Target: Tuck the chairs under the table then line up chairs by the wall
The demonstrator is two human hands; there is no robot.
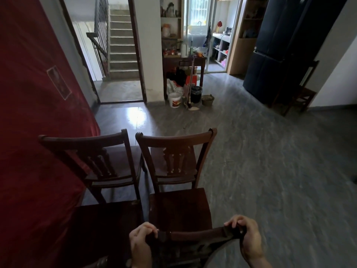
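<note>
A dark wooden chair (179, 207) stands right below me, its seat facing away. My left hand (140, 242) grips the left end of its top rail and my right hand (246, 236) grips the right end. Directly ahead stand two more dark wooden chairs, side by side with their backs toward me: the left one (108, 165) next to the red cloth, the right one (173, 161) just beyond my chair's seat. Another dark seat (108, 219) lies left of my chair, partly under the red-draped table (34, 132).
Grey tiled floor (270, 161) spreads open to the right. A small cluttered table with buckets (175, 99) stands against the far wall. Another wooden chair (301, 93) sits beside a dark fridge (280, 55) at far right. A doorway opens onto stairs (121, 45).
</note>
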